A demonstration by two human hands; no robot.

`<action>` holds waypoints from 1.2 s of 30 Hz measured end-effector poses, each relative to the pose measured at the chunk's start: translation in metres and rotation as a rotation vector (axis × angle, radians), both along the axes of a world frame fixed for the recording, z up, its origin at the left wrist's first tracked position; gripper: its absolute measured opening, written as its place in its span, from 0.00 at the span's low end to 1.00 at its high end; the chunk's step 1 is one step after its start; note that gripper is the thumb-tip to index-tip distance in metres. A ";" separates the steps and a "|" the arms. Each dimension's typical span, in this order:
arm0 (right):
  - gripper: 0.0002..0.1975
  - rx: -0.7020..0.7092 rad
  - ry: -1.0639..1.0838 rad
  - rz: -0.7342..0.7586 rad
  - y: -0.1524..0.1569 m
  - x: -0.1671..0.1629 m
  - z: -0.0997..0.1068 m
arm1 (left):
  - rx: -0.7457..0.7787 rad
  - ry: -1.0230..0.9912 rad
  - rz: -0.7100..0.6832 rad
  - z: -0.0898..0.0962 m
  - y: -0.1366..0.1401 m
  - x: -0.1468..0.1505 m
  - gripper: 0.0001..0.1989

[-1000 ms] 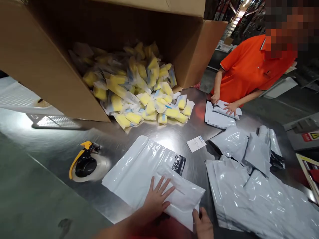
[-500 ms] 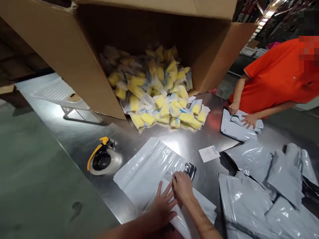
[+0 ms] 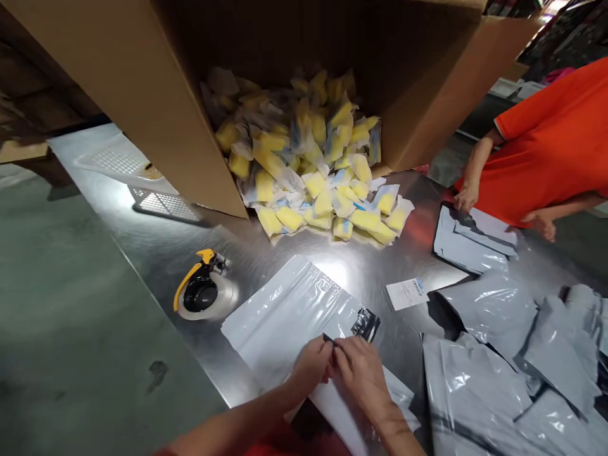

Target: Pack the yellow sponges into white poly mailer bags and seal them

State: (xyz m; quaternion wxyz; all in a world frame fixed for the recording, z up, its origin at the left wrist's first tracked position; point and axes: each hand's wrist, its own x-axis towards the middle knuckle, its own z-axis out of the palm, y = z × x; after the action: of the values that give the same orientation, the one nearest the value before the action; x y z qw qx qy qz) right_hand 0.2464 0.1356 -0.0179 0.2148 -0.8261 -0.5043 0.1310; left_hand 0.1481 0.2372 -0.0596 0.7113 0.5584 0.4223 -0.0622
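Observation:
A stack of white plastic mailing bags (image 3: 280,310) lies at a slant on the metal table in front of me. Over it, my left hand (image 3: 310,366) and my right hand (image 3: 361,372) meet, fingers closed on the edge of one mailing bag. A bit of its black inner side shows between the fingertips, and more black film hangs below my left wrist. Most of the held edge is hidden by my fingers. A printed white card (image 3: 407,294) lies right of the stack.
Behind stands a big cardboard box (image 3: 446,88) on its side, spilling yellow wrapped packets (image 3: 323,202). A tape dispenser (image 3: 202,291) sits left, near the table edge. Filled mailing bags (image 3: 479,373) are heaped at right. A co-worker in orange (image 3: 560,139) handles another bag stack (image 3: 468,244).
My left hand has gone from spread flat on the bag to pinching its edge beside my right hand. The bag's black inside now shows. The co-worker's hands have moved apart.

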 end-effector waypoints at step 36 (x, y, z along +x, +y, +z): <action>0.17 -0.442 0.245 0.121 0.032 0.020 0.005 | 0.150 0.007 0.018 -0.004 -0.003 -0.006 0.11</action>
State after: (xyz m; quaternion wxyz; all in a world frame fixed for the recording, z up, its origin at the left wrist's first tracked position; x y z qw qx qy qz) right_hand 0.2662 0.1674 -0.0129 0.0803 -0.7993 -0.4820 0.3497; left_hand 0.1425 0.2342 -0.0638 0.6666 0.6059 0.4333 -0.0257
